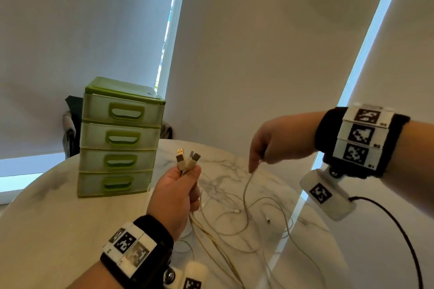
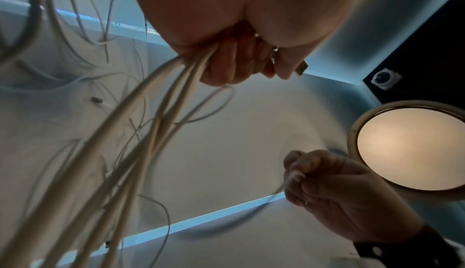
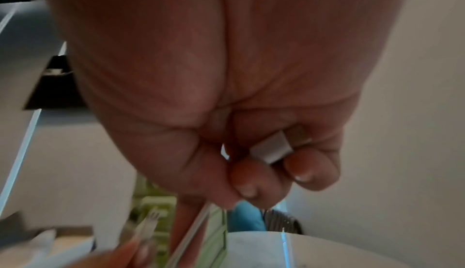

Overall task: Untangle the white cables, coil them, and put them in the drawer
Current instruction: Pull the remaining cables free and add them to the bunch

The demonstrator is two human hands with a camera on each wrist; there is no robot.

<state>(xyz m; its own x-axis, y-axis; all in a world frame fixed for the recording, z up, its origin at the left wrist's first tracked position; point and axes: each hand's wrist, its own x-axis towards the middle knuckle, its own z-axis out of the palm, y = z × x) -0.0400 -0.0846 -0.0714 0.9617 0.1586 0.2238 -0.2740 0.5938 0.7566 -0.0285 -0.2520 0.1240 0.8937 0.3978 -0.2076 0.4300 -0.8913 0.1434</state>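
Observation:
My left hand (image 1: 180, 185) is raised above the round marble table (image 1: 70, 223) and grips a bundle of white cables (image 2: 141, 125), their USB plugs (image 1: 187, 159) sticking up out of the fist. The strands hang from this fist into a loose tangle (image 1: 239, 213) on the tabletop. To the right and higher, my right hand (image 1: 265, 148) pinches the plug end (image 3: 273, 150) of a single white cable (image 1: 246, 185), which droops down into the same tangle. A green four-drawer unit (image 1: 119, 141) stands at the table's back left, all drawers closed.
A chair (image 1: 69, 129) with grey cloth stands behind the drawer unit. White roller blinds (image 1: 258, 42) cover the windows beyond. A black cord (image 1: 399, 230) runs from the right wrist camera. A round ceiling lamp (image 2: 410, 149) shows in the left wrist view.

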